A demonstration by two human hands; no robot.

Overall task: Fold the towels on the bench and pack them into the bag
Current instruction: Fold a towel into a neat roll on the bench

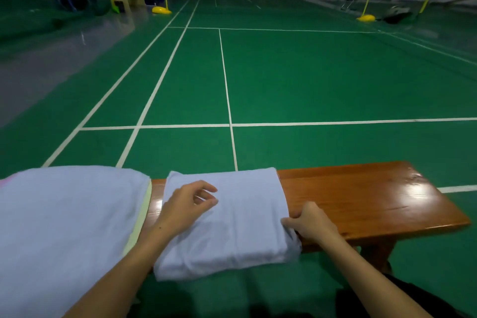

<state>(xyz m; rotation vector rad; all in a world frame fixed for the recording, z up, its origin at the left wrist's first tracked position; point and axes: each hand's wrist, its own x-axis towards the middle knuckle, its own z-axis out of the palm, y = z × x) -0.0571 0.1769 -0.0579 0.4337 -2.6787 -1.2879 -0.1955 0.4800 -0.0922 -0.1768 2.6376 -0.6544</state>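
Note:
A folded light-blue towel (232,230) lies across the brown wooden bench (361,201), its near edge hanging over the front. My right hand (308,224) grips the towel's right edge, thumb on top and fingers under the fold. Over the towel's left part hovers my left hand (189,204), fingers loosely curled and holding nothing. A larger pile of light-blue towel (64,227) with a pale yellow one (140,217) showing beneath it covers the bench's left end. No bag is in view.
The bench's right half is bare, glossy wood. Beyond it stretches a green badminton court floor (284,80) with white lines. Yellow net posts (161,9) and gear stand far back.

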